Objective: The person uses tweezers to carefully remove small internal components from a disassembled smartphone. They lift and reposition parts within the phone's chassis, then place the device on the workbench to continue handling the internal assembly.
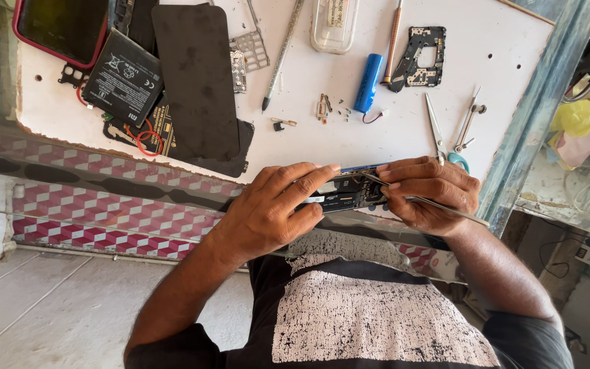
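Opened phone (346,191) between both hands' fingers (308,179), tweezers (438,203) touching

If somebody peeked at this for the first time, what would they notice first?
Probably the two hands low in the middle: the left hand grips an opened phone while the right hand pokes it with thin tweezers. Behind them, phone parts lie on the white board, including a blue battery cell.
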